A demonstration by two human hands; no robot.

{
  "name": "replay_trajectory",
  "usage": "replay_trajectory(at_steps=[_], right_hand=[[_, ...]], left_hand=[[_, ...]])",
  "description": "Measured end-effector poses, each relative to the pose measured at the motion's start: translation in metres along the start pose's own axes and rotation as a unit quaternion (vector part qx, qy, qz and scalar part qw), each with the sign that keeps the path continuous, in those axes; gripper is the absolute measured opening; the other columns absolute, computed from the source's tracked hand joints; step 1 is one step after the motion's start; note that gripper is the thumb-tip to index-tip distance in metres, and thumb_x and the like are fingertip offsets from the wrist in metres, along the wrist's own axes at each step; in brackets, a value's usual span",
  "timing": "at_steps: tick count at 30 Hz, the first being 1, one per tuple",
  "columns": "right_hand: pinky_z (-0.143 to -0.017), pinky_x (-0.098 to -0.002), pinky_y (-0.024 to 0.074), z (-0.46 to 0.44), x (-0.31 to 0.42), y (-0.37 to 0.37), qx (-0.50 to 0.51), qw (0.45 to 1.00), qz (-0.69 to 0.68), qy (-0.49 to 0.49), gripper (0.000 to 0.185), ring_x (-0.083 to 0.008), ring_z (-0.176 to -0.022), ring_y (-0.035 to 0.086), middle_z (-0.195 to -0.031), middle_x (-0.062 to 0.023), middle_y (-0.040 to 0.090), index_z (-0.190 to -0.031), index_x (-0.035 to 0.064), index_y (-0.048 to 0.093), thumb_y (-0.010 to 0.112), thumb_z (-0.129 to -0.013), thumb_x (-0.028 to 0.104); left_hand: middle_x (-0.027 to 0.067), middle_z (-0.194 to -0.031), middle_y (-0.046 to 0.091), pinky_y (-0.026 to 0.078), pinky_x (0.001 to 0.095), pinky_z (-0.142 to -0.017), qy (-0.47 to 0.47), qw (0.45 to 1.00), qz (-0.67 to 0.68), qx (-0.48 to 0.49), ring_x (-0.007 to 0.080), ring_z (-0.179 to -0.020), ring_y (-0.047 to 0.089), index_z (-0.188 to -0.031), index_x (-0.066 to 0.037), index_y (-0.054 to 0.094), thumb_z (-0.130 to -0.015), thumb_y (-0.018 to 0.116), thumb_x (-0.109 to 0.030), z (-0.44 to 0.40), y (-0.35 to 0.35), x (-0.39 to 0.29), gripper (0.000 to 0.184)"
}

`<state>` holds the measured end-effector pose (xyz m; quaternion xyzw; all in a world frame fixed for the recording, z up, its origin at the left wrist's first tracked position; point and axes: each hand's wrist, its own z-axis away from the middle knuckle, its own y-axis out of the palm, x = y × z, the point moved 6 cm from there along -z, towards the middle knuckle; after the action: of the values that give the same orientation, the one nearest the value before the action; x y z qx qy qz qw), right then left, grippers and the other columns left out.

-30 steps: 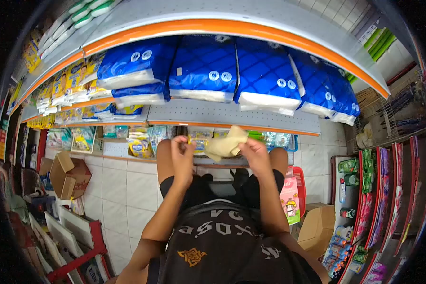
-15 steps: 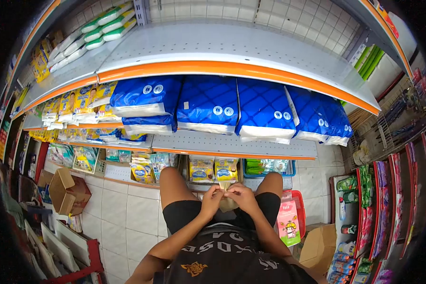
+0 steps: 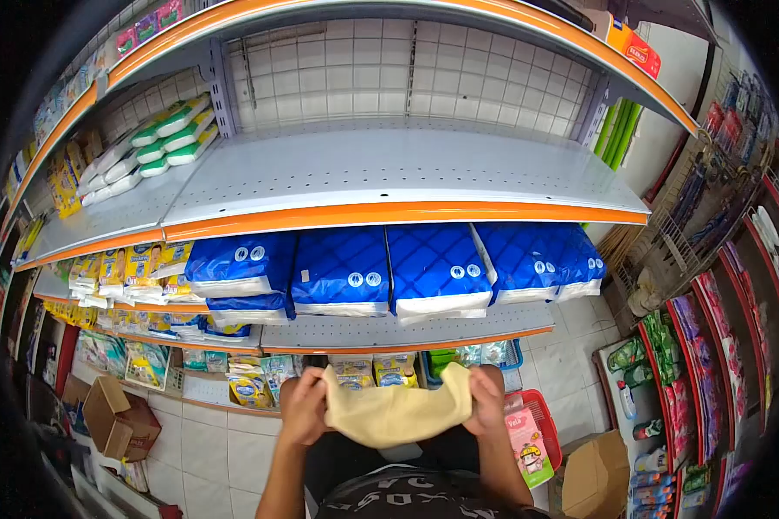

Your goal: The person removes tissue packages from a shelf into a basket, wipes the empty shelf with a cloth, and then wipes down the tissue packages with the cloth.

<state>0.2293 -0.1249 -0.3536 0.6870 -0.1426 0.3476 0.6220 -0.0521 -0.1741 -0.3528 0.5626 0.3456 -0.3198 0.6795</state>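
A pale yellow cloth (image 3: 398, 415) is stretched out between my two hands, in front of the lowest shelf and over my lap. My left hand (image 3: 305, 406) pinches its left upper corner. The right upper corner is gripped by my right hand (image 3: 486, 401). The cloth sags in the middle and hides part of my legs. Just beyond it, yellow packets (image 3: 395, 369) lie in a bin on the bottom level.
Blue packages (image 3: 341, 270) line the middle shelf, below an orange-edged shelf (image 3: 389, 169). A red basket (image 3: 541, 424) with a pink package and an open carton (image 3: 595, 477) are at the right. Another carton (image 3: 119, 419) sits on the floor at the left.
The cloth, bunched between my hands before, is now spread wide. My hands have moved apart, and the view has tilted up to show more of the upper shelves.
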Motion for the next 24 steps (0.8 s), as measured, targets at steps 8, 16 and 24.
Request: replay_trajectory(at_steps=[8, 16, 24], right_hand=[[-0.076, -0.0229, 0.0426, -0.008, 0.033, 0.068, 0.052, 0.976, 0.208, -0.027, 0.011, -0.0062, -0.086, 0.052, -0.092, 0.0013, 0.055, -0.100, 0.0047, 0.052, 0.049, -0.095, 0.015], [-0.077, -0.0291, 0.0498, -0.076, -0.009, -0.021, 0.056, 0.981, 0.117, 0.146, 0.032, -0.0134, -0.080, 0.060, -0.108, -0.0089, 0.062, -0.103, 0.0071, 0.056, 0.046, -0.096, 0.037], [-0.100, -0.0435, 0.0369, 0.002, -0.120, -0.044, 0.214, 0.935, -0.171, 0.226, 0.076, -0.0250, -0.117, 0.050, -0.125, -0.0098, 0.054, -0.132, 0.0048, 0.039, 0.047, -0.082, 0.062]], left_hand=[[0.0095, -0.107, 0.057, 0.046, 0.0358, -0.085, -0.180, 0.889, 0.295, 0.300, 0.0234, -0.100, 0.057, -0.110, -0.010, 0.049, -0.089, 0.041, -0.057, -0.007, 0.088, 0.005, 0.052], [0.0142, -0.132, 0.048, 0.037, 0.0434, -0.101, -0.287, 0.901, 0.303, 0.122, 0.0307, -0.117, 0.050, -0.135, -0.005, 0.039, -0.089, 0.042, -0.057, 0.000, 0.102, 0.041, 0.069], [0.0178, -0.127, 0.051, 0.040, 0.0440, -0.099, -0.188, 0.971, 0.144, 0.029, 0.0325, -0.114, 0.052, -0.133, 0.000, 0.039, -0.085, 0.053, -0.036, -0.010, 0.071, 0.038, 0.061]])
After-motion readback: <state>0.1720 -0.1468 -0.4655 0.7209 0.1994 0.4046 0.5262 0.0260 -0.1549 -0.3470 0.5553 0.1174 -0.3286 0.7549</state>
